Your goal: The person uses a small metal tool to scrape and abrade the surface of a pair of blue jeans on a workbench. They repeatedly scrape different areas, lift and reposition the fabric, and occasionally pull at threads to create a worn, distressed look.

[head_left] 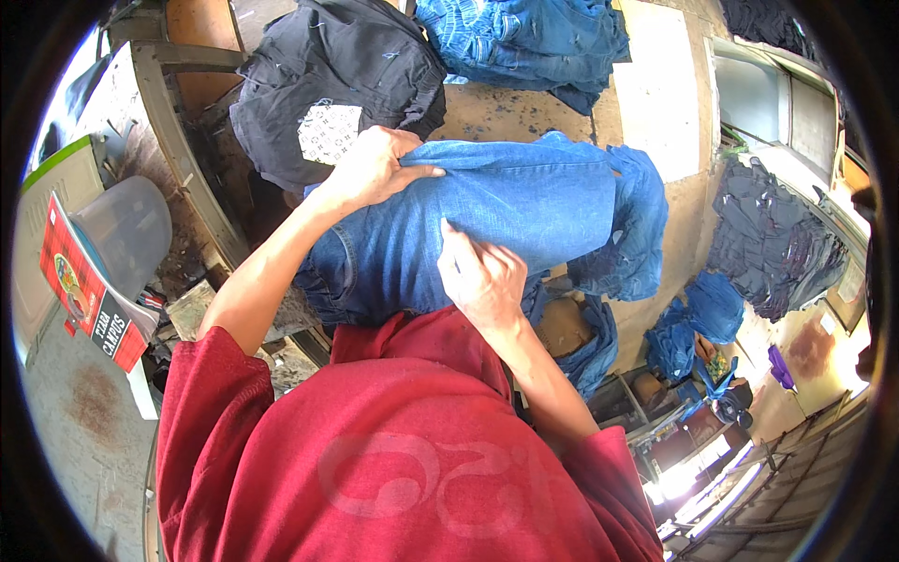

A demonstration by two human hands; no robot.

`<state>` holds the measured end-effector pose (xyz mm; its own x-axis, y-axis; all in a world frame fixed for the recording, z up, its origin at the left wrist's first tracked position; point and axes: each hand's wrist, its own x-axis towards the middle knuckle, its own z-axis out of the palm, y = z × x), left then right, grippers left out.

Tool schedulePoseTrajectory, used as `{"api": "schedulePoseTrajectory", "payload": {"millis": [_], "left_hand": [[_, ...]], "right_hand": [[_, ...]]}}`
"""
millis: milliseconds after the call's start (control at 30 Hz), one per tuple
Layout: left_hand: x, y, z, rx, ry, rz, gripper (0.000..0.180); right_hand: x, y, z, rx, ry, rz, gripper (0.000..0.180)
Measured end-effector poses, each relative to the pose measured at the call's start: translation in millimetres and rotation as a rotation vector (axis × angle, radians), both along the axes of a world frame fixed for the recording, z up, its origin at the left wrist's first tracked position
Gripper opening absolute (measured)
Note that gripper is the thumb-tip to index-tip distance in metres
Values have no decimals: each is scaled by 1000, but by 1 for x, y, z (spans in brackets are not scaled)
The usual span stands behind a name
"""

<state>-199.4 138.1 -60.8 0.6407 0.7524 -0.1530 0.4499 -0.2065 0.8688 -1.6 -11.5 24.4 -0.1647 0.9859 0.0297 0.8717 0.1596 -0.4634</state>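
Blue denim jeans [534, 201] stretch across the middle in front of me, their waist part close to my body and a leg reaching right. My left hand [379, 170] grips the upper edge of the denim, thumb pressed flat on the front and fingers mostly out of sight behind the cloth. Lower down, my right hand [485, 279] lies over the same jeans with its fingers curled in and one digit pointing up along the fabric. Whatever those curled fingers hold, if anything, is hidden.
Beyond the jeans lie a heap of black garments [342, 70] and a pile of blue denim [524, 42] on the worn tabletop [506, 114]. Dark clothes [773, 239] are stacked at right. A red-and-black notebook [89, 286] stands at left by a grey translucent container [126, 225].
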Motion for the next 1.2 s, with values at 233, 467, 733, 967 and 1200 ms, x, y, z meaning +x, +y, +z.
{"api": "schedulePoseTrajectory", "payload": {"millis": [233, 467, 733, 967, 1200], "left_hand": [[2, -3, -6, 2, -91, 61, 48], [0, -4, -5, -28, -60, 64, 52], [-1, -2, -6, -21, 28, 12, 39], [0, -4, -10, 24, -23, 33, 47], [3, 0, 9, -129, 49, 23, 41]], "right_hand": [[6, -22, 17, -133, 140, -110, 29], [-2, 17, -5, -44, 96, -108, 28], [-4, 3, 2, -13, -39, -39, 23], [3, -36, 16, -6, -73, -36, 36], [5, -38, 15, -137, 42, -137, 30]]}}
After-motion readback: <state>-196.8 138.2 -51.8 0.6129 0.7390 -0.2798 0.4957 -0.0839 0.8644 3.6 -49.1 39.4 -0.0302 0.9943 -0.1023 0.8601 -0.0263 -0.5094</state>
